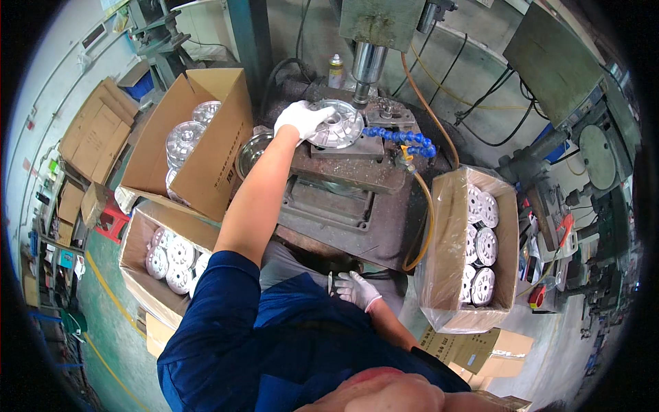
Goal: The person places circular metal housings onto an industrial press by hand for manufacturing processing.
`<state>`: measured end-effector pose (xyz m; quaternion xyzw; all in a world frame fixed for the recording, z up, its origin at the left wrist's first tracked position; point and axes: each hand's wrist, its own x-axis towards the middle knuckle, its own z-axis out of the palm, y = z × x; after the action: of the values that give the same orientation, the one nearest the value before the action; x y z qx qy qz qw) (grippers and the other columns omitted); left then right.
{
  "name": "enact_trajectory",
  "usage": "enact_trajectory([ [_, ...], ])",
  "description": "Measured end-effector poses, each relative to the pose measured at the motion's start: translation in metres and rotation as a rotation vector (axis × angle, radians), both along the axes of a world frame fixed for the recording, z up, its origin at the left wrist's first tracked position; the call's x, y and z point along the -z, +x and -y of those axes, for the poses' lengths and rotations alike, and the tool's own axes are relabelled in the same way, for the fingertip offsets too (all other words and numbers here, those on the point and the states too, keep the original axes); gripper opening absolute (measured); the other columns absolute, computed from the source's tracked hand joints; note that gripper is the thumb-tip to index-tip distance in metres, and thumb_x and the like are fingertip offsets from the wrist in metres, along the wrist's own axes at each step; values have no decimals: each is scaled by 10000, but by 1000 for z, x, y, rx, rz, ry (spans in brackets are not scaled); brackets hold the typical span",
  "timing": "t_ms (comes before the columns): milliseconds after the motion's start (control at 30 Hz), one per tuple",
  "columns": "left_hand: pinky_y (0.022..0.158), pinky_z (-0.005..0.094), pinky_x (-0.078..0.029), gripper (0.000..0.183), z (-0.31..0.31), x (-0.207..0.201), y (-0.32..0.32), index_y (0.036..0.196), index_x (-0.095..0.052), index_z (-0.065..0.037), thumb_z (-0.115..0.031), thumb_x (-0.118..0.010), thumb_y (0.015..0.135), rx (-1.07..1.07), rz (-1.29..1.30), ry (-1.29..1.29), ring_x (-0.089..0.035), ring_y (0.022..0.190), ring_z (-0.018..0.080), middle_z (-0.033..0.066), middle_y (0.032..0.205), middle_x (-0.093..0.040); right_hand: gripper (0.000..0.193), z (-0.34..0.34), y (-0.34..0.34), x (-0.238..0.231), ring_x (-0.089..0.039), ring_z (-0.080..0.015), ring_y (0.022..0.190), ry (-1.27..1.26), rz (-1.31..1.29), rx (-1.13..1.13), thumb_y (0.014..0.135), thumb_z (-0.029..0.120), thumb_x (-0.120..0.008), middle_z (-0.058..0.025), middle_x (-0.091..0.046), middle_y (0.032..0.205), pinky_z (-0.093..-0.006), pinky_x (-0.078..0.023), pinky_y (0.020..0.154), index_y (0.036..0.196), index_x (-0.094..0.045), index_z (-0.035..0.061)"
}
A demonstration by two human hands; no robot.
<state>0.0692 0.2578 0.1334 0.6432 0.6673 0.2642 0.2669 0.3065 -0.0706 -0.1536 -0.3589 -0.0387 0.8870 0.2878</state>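
My left hand (pixel 301 119), in a white glove, grips the left rim of a round silver metal disc (pixel 341 129) with a recessed, patterned face. The disc is at the metal fixture block (pixel 348 149) on the machine table; whether it rests fully on the block I cannot tell. The drill press spindle (pixel 368 65) hangs just above and to the right of it. A blue segmented coolant hose (pixel 398 136) points at the disc's right edge. My right hand (pixel 357 291), also gloved, lies low by my lap, fingers apart, with nothing visible in it.
Open cartons with similar discs stand at the left, an upper carton (pixel 226 147) and a lower carton (pixel 141 223). A plastic-lined carton (pixel 439 275) of discs is at the right. A metal bowl (pixel 250 155) sits left of the fixture; a spray can (pixel 336 71) stands behind. A yellow hose (pixel 430 226) loops down rightward.
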Motion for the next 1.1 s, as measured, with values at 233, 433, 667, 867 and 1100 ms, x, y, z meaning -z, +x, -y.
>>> enact_trajectory([
  [233,928,360,-445,781,2,-2,0,1136,-614,28,-629,-612,714,7,3,-8,-587,1090,318,214,1159,-608,434,0,2,2,-620,-291,948,-13,-17,6,972,424,-409,-140,-633,1069,-399,-492,840,1216,-539,90],
  [433,938,357,-440,776,-5,7,-4,1147,-611,21,-621,-618,711,10,42,-9,-577,1108,314,207,1170,-606,430,0,0,-3,-619,-297,959,-27,-21,2,975,417,-406,-153,-630,1090,-404,-491,845,1222,-540,91],
  [667,941,357,-441,778,-5,7,-4,1145,-617,8,-627,-626,696,-3,18,-44,-577,1113,308,197,1163,-613,430,1,2,4,-619,-302,958,3,-63,2,980,413,-392,-171,-604,1140,-409,-491,844,1240,-511,90],
  [867,946,353,-438,799,-4,1,-1,1163,-603,14,-631,-632,693,3,29,-56,-576,1116,304,200,1181,-603,438,1,1,1,-614,-313,969,10,-49,11,981,410,-387,-188,-590,1166,-428,-483,864,1246,-488,75],
  [1100,953,350,-433,823,-4,0,-3,1189,-585,17,-637,-632,693,28,0,-58,-563,1136,302,202,1211,-586,472,2,0,-4,-603,-307,1001,43,-25,17,975,430,-395,-191,-562,1216,-407,-487,854,1277,-462,74],
])
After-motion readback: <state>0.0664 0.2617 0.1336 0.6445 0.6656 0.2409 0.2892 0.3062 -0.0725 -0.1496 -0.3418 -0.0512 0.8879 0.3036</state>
